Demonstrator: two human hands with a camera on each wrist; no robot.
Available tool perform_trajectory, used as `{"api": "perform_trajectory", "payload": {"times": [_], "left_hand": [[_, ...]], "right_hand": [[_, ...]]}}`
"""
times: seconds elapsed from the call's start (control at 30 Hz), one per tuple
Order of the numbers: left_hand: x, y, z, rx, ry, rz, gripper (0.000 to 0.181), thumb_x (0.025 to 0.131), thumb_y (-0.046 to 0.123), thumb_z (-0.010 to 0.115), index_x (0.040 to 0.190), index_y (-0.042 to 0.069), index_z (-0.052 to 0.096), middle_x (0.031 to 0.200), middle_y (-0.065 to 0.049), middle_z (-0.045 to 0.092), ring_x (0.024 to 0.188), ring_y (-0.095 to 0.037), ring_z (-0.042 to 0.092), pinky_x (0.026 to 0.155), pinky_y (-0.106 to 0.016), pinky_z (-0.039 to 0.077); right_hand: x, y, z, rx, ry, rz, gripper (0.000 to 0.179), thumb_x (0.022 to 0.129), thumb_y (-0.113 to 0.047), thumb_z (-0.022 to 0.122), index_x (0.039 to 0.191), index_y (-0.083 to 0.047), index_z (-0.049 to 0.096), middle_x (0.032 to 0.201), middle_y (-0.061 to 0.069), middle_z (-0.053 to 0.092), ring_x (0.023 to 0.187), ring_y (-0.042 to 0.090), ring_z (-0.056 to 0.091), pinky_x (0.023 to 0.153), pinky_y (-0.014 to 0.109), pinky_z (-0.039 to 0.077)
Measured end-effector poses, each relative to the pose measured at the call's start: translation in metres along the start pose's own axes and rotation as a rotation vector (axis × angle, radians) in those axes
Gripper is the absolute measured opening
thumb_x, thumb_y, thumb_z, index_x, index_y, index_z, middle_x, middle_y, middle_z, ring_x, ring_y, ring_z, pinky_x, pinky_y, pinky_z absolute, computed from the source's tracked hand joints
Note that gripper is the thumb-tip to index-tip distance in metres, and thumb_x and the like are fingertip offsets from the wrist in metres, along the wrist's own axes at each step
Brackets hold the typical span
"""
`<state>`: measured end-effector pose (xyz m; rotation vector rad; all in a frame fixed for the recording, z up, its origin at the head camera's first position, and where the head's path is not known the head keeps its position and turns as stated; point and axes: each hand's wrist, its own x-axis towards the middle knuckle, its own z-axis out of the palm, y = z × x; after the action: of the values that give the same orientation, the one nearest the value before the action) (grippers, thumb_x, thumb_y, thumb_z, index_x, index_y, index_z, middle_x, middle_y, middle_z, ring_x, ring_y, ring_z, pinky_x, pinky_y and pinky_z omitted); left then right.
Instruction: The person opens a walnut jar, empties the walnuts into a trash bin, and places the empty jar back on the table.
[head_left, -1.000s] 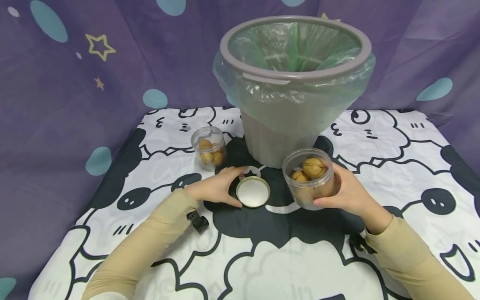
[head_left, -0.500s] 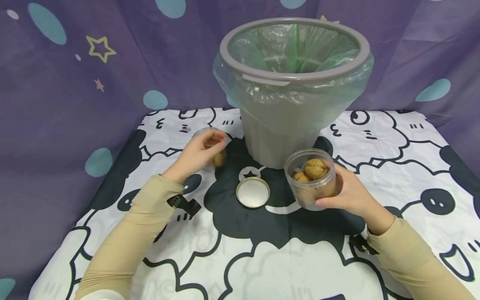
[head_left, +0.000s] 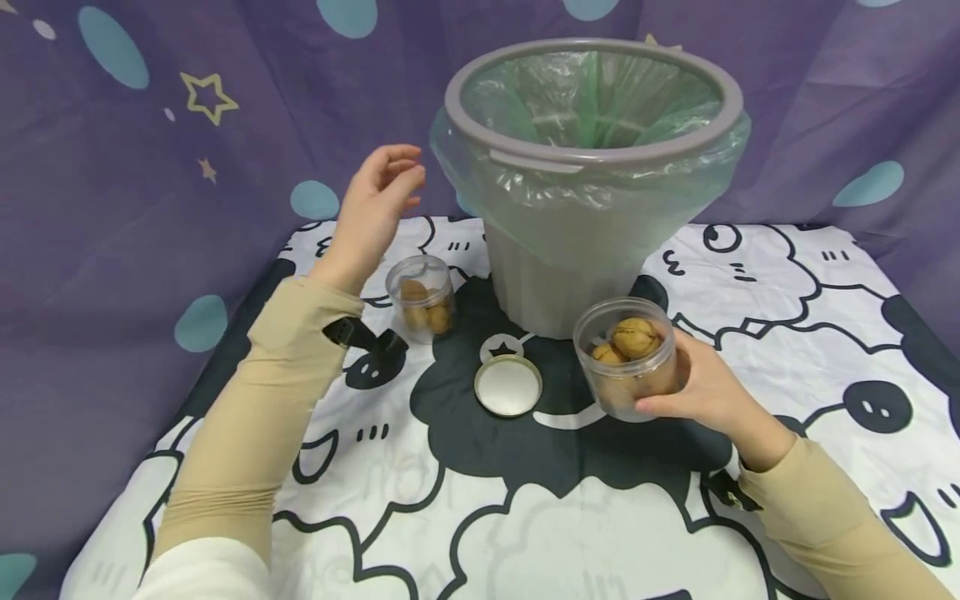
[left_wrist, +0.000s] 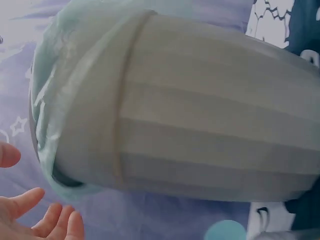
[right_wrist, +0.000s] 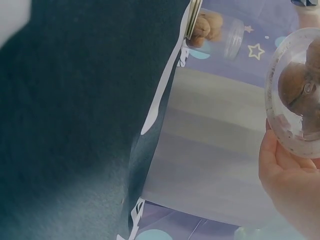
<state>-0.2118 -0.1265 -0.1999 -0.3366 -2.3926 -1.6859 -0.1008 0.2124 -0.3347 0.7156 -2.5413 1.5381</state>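
My right hand (head_left: pixel 701 383) grips a clear plastic jar (head_left: pixel 621 402) of walnuts (head_left: pixel 636 337) by its right side. The right wrist view shows this jar's underside (right_wrist: pixel 284 117), so it is off the cloth. My left hand (head_left: pixel 371 208) is raised left of the bin, above a second open jar (head_left: pixel 408 302) that has several walnuts in it. In the left wrist view, the fingers (left_wrist: pixel 75 227) are spread loosely with nothing between them. A round lid (head_left: pixel 508 387) with a pale inner face lies flat between the two jars.
A tall grey bin (head_left: pixel 562 275) lined with a translucent green bag (head_left: pixel 517 183) stands behind the jars. Beneath everything lies a black-and-white cartoon cloth (head_left: pixel 540 542). A purple curtain (head_left: pixel 247 150) hangs at the back and left.
My left hand has left the lid, passed over the left jar, and risen beside the bin rim. My right hand and its jar have barely moved.
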Motion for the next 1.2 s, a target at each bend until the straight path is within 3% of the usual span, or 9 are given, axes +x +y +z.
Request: {"api": "perform_trajectory", "payload": {"times": [0.17, 0.3, 0.53, 0.77, 0.83, 0.93, 1.1, 1.2], "left_hand": [[0.012, 0.020, 0.008, 0.041, 0.009, 0.043, 0.041, 0.095, 0.026, 0.049, 0.135, 0.018, 0.045, 0.132, -0.007, 0.044, 0.118, -0.015, 0.049, 0.101, -0.029, 0.039], [0.018, 0.029, 0.017, 0.075, -0.019, 0.073, 0.042, 0.095, 0.029, 0.050, 0.136, 0.020, 0.045, 0.139, -0.005, 0.037, 0.122, -0.015, 0.048, 0.102, -0.028, 0.039], [0.023, 0.031, 0.025, 0.146, -0.032, 0.110, 0.041, 0.094, 0.032, 0.051, 0.133, 0.019, 0.049, 0.139, -0.002, 0.040, 0.121, -0.014, 0.046, 0.100, -0.024, 0.038], [0.026, 0.028, 0.028, 0.089, -0.069, 0.098, 0.038, 0.095, 0.032, 0.049, 0.131, 0.020, 0.047, 0.140, 0.002, 0.043, 0.123, -0.014, 0.046, 0.099, -0.031, 0.041], [0.026, 0.027, 0.028, 0.092, -0.080, 0.096, 0.038, 0.096, 0.034, 0.048, 0.131, 0.021, 0.046, 0.142, 0.001, 0.041, 0.124, -0.015, 0.046, 0.100, -0.031, 0.041], [0.026, 0.025, 0.030, 0.078, -0.086, 0.103, 0.038, 0.096, 0.033, 0.046, 0.132, 0.020, 0.044, 0.143, 0.001, 0.040, 0.122, -0.015, 0.047, 0.099, -0.031, 0.042], [0.028, 0.023, 0.033, 0.030, -0.076, 0.111, 0.038, 0.097, 0.031, 0.047, 0.132, 0.018, 0.044, 0.140, -0.001, 0.042, 0.114, -0.016, 0.052, 0.094, -0.030, 0.045], [0.028, 0.023, 0.033, 0.019, -0.069, 0.115, 0.037, 0.096, 0.030, 0.047, 0.131, 0.017, 0.044, 0.139, -0.002, 0.043, 0.109, -0.016, 0.055, 0.091, -0.029, 0.046]], "right_hand": [[-0.001, 0.001, -0.001, -0.004, 0.006, -0.005, 0.076, 0.057, 0.005, 0.081, 0.124, 0.006, 0.046, 0.106, -0.026, 0.054, 0.093, -0.003, 0.053, 0.079, 0.010, 0.042], [-0.001, 0.002, -0.002, 0.026, 0.013, -0.026, 0.074, 0.056, 0.008, 0.080, 0.123, 0.004, 0.048, 0.106, -0.023, 0.056, 0.093, -0.002, 0.054, 0.080, 0.011, 0.042], [-0.003, 0.002, -0.010, 0.055, 0.053, -0.036, 0.076, 0.055, 0.012, 0.079, 0.121, -0.015, 0.053, 0.105, -0.022, 0.058, 0.091, -0.003, 0.056, 0.078, 0.009, 0.044], [-0.006, 0.002, -0.028, 0.045, 0.089, -0.030, 0.079, 0.057, 0.015, 0.075, 0.124, -0.019, 0.051, 0.106, -0.020, 0.059, 0.090, -0.003, 0.057, 0.076, 0.009, 0.045], [-0.007, 0.004, -0.035, 0.106, 0.106, -0.040, 0.078, 0.058, 0.018, 0.073, 0.124, -0.017, 0.051, 0.107, -0.017, 0.060, 0.092, -0.001, 0.057, 0.078, 0.008, 0.044], [-0.008, 0.007, -0.047, 0.307, 0.149, -0.086, 0.072, 0.060, 0.020, 0.068, 0.123, -0.011, 0.053, 0.107, -0.008, 0.064, 0.095, 0.003, 0.059, 0.081, 0.011, 0.045], [-0.003, 0.006, -0.069, 0.726, 0.146, -0.322, 0.062, 0.066, 0.022, 0.062, 0.124, 0.007, 0.049, 0.114, 0.011, 0.063, 0.104, 0.016, 0.060, 0.090, 0.020, 0.046], [0.004, -0.004, -0.083, 0.842, 0.139, -0.418, 0.060, 0.067, 0.025, 0.060, 0.125, 0.015, 0.044, 0.115, 0.018, 0.061, 0.106, 0.022, 0.060, 0.092, 0.024, 0.047]]}}
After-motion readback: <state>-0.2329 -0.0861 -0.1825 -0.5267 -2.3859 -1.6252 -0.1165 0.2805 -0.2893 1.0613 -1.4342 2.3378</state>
